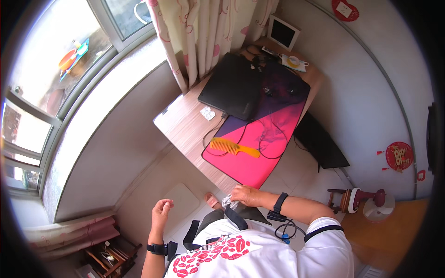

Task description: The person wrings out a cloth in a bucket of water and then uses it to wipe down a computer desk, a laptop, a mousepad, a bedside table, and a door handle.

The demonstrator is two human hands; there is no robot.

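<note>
In my right hand (247,195) is a crumpled white cloth or tissue (228,202), held just off the near corner of a wood-grain table (184,130). My left hand (161,212) hangs over the floor to the left, its fingers curled together with nothing visible in them. A yellow wide-tooth comb (236,147) lies across the pink part of a large pink and purple desk mat (253,170). Behind it, a closed black laptop (231,87) rests partly on the mat. Thin dark cables run over the mat.
White sockets or adapters (207,113) sit left of the laptop. A small white-framed screen (283,33), a face mask (291,62) and a tape roll (293,61) are at the back. A black panel (320,142) leans by the wall. A fan (375,201) stands right; a wooden rack (111,257) lower left.
</note>
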